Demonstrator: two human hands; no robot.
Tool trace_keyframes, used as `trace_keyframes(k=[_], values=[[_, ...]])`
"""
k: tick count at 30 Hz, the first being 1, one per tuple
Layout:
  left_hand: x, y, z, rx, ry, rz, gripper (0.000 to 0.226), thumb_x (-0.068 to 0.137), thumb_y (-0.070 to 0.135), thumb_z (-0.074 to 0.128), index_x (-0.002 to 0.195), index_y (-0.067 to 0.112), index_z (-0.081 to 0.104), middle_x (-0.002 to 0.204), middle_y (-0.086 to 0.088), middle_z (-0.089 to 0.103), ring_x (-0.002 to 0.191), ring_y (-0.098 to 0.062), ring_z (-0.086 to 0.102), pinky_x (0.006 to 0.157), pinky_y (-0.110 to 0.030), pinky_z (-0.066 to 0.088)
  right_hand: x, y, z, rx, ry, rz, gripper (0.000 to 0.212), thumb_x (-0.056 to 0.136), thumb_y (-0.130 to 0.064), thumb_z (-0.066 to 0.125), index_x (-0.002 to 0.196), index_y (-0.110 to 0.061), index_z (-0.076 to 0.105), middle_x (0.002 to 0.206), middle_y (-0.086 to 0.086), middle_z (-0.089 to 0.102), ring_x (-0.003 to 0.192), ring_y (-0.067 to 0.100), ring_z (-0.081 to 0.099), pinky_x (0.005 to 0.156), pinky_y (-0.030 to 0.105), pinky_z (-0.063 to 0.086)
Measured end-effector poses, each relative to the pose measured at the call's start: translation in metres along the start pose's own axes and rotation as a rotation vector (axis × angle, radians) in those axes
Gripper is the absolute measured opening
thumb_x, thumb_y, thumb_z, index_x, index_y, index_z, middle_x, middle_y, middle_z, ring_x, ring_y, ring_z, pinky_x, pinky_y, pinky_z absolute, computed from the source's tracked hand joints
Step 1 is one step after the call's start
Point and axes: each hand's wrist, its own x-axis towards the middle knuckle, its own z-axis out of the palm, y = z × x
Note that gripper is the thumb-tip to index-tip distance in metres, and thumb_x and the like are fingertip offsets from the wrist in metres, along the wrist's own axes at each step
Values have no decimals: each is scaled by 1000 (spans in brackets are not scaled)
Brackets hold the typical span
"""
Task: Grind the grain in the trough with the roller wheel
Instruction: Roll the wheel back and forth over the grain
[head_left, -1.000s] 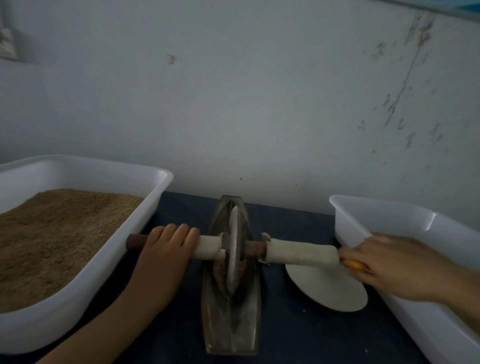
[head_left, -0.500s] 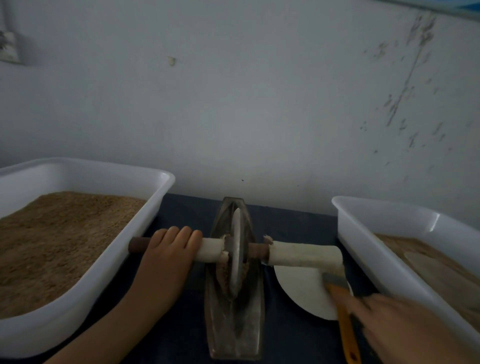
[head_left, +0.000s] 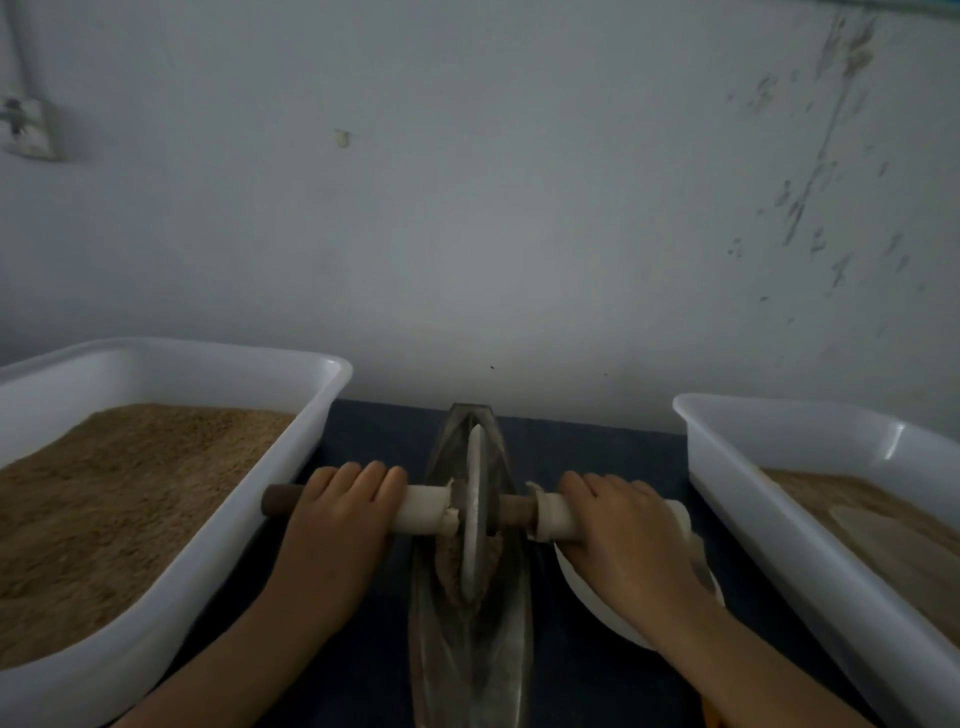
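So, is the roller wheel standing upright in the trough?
Upright: the roller wheel stands on edge inside the trough, its axle level, gripped by the left hand and right hand.

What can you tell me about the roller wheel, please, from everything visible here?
The roller wheel is a thin grey disc, metal by its look, standing on edge in the long narrow trough, with brown grain beside its lower part. A dark wooden-looking axle runs through its centre, level and crosswise to the trough, with pale wrapping on both sides. The left hand grips the left wrapping; the right hand grips the right one. The axle's bare left end sticks out past the left hand.
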Motion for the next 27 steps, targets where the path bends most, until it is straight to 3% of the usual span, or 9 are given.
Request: trace_keyframes(k=[4,7,10,13,18,22,23,25,27], values=[[18,-2,10,4,-40,-32,37,46,5,86,76,6,65,67,-9,63,58,-26,60,56,-33,48,25,12,20,-46,25,24,36,51,-24,85,66,-19,53,59,-3,59,50,18,55,49,24,28],[37,-8,24,26,-99,-81,32,50,6,85,74,7,63,66,-9,63,60,-27,61,58,-34,49,47,22,39,-80,-47,81,24,74,-34,68,81,-21,49,83,-2,63,75,21,60,58,29,26],[61,-13,38,108,-188,-129,21,74,19,70,91,16,57,88,-3,64,82,-23,60,73,-31,39,64,31,51,-42,-67,124,20,82,-34,59,83,-23,43,90,0,64,80,22,60,59,31,29],[76,-20,48,166,-223,-159,21,85,29,56,104,22,52,104,3,62,97,-17,57,80,-27,34,78,36,54,-29,-98,163,13,85,-32,57,88,-20,52,92,2,65,81,22,60,58,30,31],[61,-21,46,87,-199,-163,21,83,28,61,101,19,55,99,0,63,93,-20,59,78,-29,36,75,29,46,-68,-100,106,15,83,-31,58,90,-18,54,93,3,65,83,23,59,58,30,28],[40,-15,28,18,-123,-41,38,51,15,88,81,10,65,71,-7,65,64,-26,63,62,-34,48,48,17,32,-79,-154,60,17,83,-34,59,91,-22,50,94,-3,62,85,17,58,59,29,26],[37,-11,21,14,-123,-22,40,50,17,89,82,11,64,71,-5,65,64,-24,63,61,-34,49,40,14,26,-60,-176,66,18,83,-37,58,90,-24,49,95,-5,62,85,16,58,59,29,25],[32,-4,7,50,-245,-26,37,70,31,76,101,22,57,93,5,63,85,-15,60,78,-30,43,23,10,12,-14,-237,90,17,84,-41,56,87,-28,46,93,-8,61,85,14,57,59,28,25],[26,-4,2,62,-241,1,34,81,38,63,111,30,49,106,12,57,98,-9,54,88,-25,35,8,4,-1,33,-288,89,17,85,-43,54,83,-32,42,88,-10,58,81,12,56,60,28,29]])
